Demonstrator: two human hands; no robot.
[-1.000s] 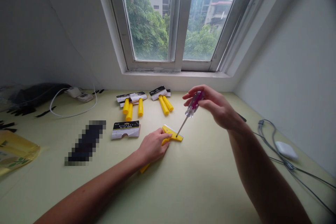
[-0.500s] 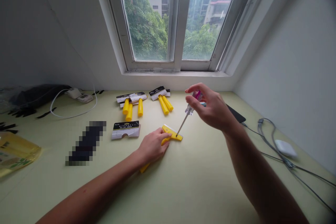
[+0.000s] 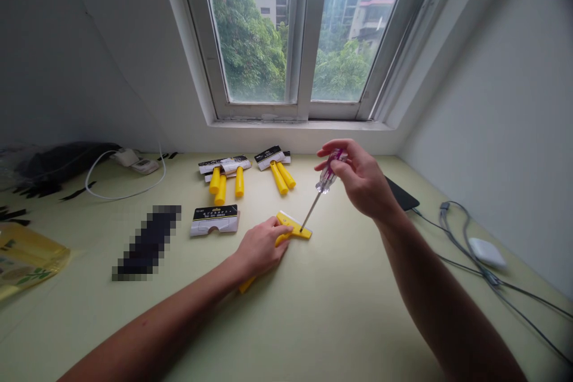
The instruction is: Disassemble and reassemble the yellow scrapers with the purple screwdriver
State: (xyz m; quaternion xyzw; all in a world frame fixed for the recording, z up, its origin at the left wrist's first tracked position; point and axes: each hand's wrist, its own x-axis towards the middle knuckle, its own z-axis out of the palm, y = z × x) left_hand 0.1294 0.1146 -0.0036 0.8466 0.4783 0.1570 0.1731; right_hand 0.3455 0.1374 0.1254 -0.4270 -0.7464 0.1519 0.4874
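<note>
Two hands, each on one item. Right hand (image 3: pixel 360 182): fingertips (image 3: pixel 333 145) and thumb pinch the clear-and-magenta handle of a screwdriver (image 3: pixel 329 176), with the fingers curled close together. The shaft slants down toward 7 o'clock, its tip touching the yellow tool (image 3: pixel 293 225) near that tool's right end. Any screw at that point is too small to make out.

Left hand (image 3: pixel 262 246): fingers lie close together across the yellow tool, pressing it to the desk (image 3: pixel 358 316). The tool sits under and just beyond the fingertips, with its far end showing below the palm.

Handling note: a steadier result would likely come from standing the shaft more nearly upright over the contact point, bearing down through the handle, and keeping the left palm firm so the tool cannot slide.

Around the yellow tool:
- 10 o'clock: one open card (image 3: pixel 215 222), near.
- 11 o'clock: carded yellow tools (image 3: pixel 221 182).
- 12 o'clock: a second carded set (image 3: pixel 278 178).
- 2 to 3 o'clock: black phone (image 3: pixel 400 194), past the right hand.
- 3 to 4 o'clock: grey cable (image 3: pixel 465 237) and white charger (image 3: pixel 487 253), well apart.
- 9 o'clock: pixelated object (image 3: pixel 147 243), too blurred to identify, and, further out, yellow bag (image 3: pixel 29 256).
- 12 o'clock, beyond the desk: window (image 3: pixel 290 36).
</note>
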